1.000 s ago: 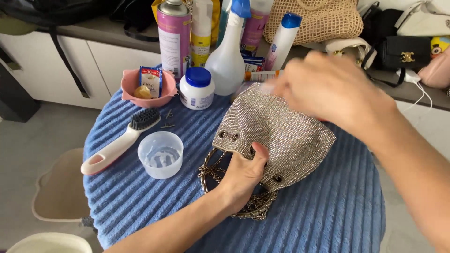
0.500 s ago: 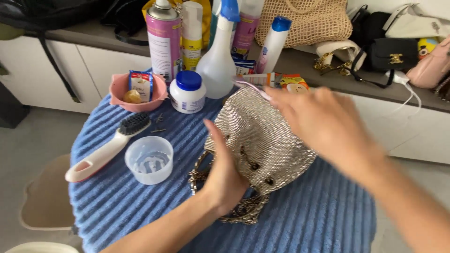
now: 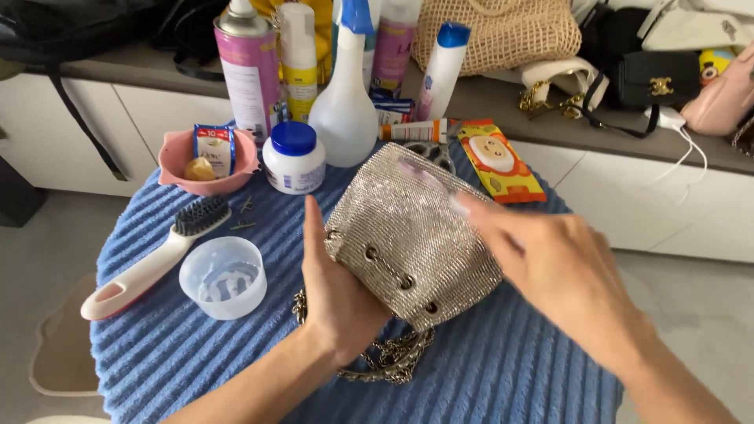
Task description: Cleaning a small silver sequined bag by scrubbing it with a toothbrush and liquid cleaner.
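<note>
On the blue ribbed cloth (image 3: 503, 369) covering the round counter lies a silver rhinestone pouch bag (image 3: 412, 235), its metal chain (image 3: 393, 357) trailing beneath its near edge. Left hand (image 3: 338, 290) grasps the bag's near left side, thumb raised along its edge. Right hand (image 3: 550, 267) hovers over the bag's right side, fingers extended and blurred; whether the fingertips touch the bag cannot be determined.

Left of the bag: a clear plastic cup (image 3: 223, 276) and a white-handled brush (image 3: 153, 259) with dark bristles. Behind the bag: a white jar (image 3: 294, 157) with blue lid, a white spray bottle (image 3: 343, 102) with blue nozzle, and a pink bowl (image 3: 206, 169) holding a small blue-and-white sachet (image 3: 214, 145). Behind those stand a pink aerosol can (image 3: 250, 67) and a white bottle (image 3: 441, 71) with blue cap. Right of the spray bottle lies an orange-and-white tube (image 3: 412, 130). Behind the bag's right side lies a flat orange-red packet (image 3: 499, 161) with yellow markings.
</note>
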